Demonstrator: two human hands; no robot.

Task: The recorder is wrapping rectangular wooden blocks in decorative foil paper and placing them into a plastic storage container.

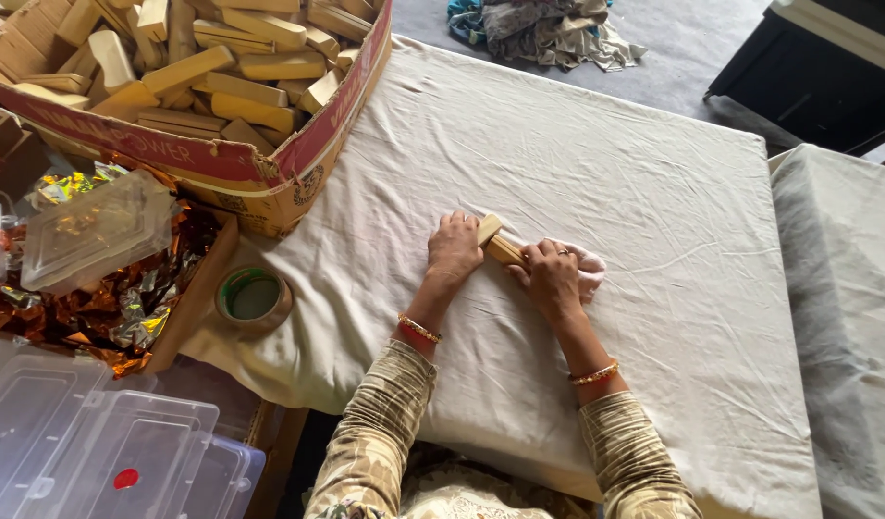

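Note:
A small pale wooden block (pixel 496 240) lies on the cream cloth-covered table (pixel 654 192) between my hands. My left hand (pixel 454 248) rests on its left end with fingers curled over it. My right hand (pixel 550 274) grips its right end and also presses down on a crumpled pale cloth or paper (pixel 589 272) that pokes out beyond my fingers. Both wrists wear beaded bangles and patterned sleeves.
A large cardboard box (pixel 270 178) full of several wooden blocks stands at the top left. A roll of tape (pixel 253 298) lies beside it. Shiny foil wrappers (pixel 125 312) and clear plastic boxes (pixel 97 452) sit at left. A second covered table (pixel 841 317) stands at right.

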